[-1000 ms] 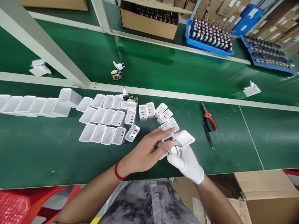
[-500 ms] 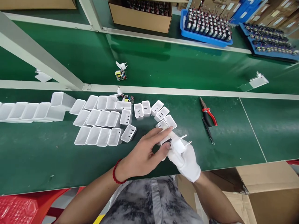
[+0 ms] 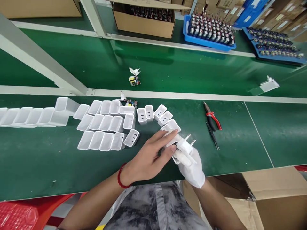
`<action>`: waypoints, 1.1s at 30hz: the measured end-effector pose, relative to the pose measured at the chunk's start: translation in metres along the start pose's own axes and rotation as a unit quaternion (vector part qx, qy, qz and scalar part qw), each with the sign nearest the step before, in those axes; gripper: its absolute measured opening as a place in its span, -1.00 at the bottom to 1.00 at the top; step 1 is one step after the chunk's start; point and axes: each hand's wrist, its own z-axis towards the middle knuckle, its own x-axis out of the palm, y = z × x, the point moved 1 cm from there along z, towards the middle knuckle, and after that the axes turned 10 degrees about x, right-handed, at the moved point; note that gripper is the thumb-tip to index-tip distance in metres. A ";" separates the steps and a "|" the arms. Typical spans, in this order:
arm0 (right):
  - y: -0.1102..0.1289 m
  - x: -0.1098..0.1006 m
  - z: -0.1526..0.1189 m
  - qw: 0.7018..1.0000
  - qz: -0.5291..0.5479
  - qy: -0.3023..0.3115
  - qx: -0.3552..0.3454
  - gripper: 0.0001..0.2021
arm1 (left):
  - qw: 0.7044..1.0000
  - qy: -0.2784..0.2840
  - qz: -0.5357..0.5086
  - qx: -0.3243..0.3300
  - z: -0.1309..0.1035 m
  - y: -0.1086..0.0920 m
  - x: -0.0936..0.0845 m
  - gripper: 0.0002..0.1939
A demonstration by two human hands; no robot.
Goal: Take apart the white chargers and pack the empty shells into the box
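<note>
The white two-pin plug cover (image 3: pixel 184 145) is in the hands just above the green table (image 3: pixel 48 163), near the middle of its near edge. Its two metal pins point up and toward the table's far right corner; the plate beneath slants, its long axis running rightward toward the near edge. The gloved right hand (image 3: pixel 193 171) is closed on the cover, thumb across it. The bare left hand (image 3: pixel 148 156) is half curled, thumb and forefinger a little apart at the cover's left side; whether it grips anything is hidden. Beyond the fingertips stand open white charger housings (image 3: pixel 165 118), with further rows (image 3: pixel 97 140) toward the left edge. Red-and-black pliers (image 3: pixel 211 118) lie on the right, nose toward the far edge.
</note>
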 end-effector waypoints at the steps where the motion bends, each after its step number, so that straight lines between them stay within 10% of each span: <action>1: -0.003 0.002 -0.002 1.000 0.004 -0.013 0.000 -0.57 | 1.000 -0.005 0.010 0.009 -0.001 -0.002 0.001 -0.53; 10: 0.006 -0.016 0.003 0.976 -0.163 0.098 -0.105 -0.40 | 0.990 -0.073 -0.031 -0.113 0.004 0.009 -0.005 -0.52; 17: 0.017 -0.016 0.000 0.937 -0.292 -0.036 -0.190 -0.38 | 0.990 -0.078 0.020 -0.118 0.013 0.001 -0.001 -0.48; 24: 0.027 -0.015 0.024 0.993 0.048 -0.049 -0.091 -0.60 | 0.994 -0.059 -0.022 -0.087 0.011 -0.010 -0.012 -0.46; 33: 0.047 -0.021 0.053 0.944 0.309 0.050 0.102 -0.63 | 0.991 -0.046 0.109 -0.063 -0.007 0.008 -0.001 -0.62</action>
